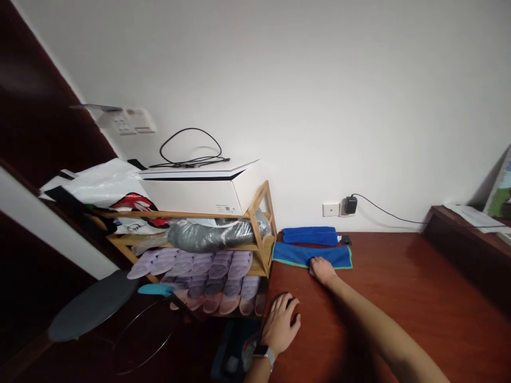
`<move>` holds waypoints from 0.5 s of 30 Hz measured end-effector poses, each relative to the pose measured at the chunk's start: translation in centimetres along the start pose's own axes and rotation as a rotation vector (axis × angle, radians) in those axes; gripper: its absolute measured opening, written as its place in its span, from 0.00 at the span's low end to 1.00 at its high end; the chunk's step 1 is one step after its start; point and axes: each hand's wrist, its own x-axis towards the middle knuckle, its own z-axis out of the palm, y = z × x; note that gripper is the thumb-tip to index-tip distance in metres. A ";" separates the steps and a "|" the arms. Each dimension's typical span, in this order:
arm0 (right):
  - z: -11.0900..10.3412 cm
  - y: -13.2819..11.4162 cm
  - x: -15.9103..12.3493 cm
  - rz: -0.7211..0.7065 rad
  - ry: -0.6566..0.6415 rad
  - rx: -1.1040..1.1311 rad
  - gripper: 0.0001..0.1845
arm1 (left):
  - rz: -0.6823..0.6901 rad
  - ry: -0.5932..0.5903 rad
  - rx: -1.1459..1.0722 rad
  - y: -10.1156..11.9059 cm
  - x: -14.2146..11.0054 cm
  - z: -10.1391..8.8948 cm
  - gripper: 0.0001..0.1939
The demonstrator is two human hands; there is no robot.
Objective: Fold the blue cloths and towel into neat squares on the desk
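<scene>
A folded blue cloth with a green edge (291, 254) lies near the back left of the reddish-brown wooden desk (383, 303). My right hand (322, 271) reaches across to its front edge, with the fingers curled down on the fabric. My left hand (279, 324), with a watch on its wrist, rests on the desk near the left edge, fingers apart and holding nothing. Behind the green-edged cloth, close to the wall, is a second folded cloth, darker blue (309, 235). A small black item (345, 240) lies at its right end.
Left of the desk stands a wooden rack (261, 260) with several lilac slippers (221, 264), a plastic-wrapped grey bundle (211, 235), and a white box (191, 196) topped by a black cable (191, 162). A black plug (351, 204) sits in the wall socket. A grey stool seat (93, 306) is lower left.
</scene>
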 end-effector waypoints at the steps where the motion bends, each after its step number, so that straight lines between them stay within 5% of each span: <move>1: 0.1 -0.8 -1.9 -0.007 -0.018 0.019 0.13 | 0.013 0.010 0.002 -0.1 0.1 0.0 0.21; 6: 1.1 -5.0 -12.5 -0.034 -0.059 0.130 0.12 | 0.072 0.029 0.012 0.6 0.5 -1.4 0.17; 9: 2.2 -6.5 -17.5 -0.010 -0.083 0.396 0.12 | 0.103 0.021 -0.030 2.6 -0.3 -1.6 0.15; 12: 3.2 -7.1 -20.7 0.073 -0.111 0.772 0.14 | -0.008 0.063 -0.174 5.7 -2.4 0.4 0.17; 15: 3.6 -7.3 -23.0 0.146 -0.041 0.870 0.10 | -0.244 0.157 -0.430 8.8 -4.9 3.9 0.19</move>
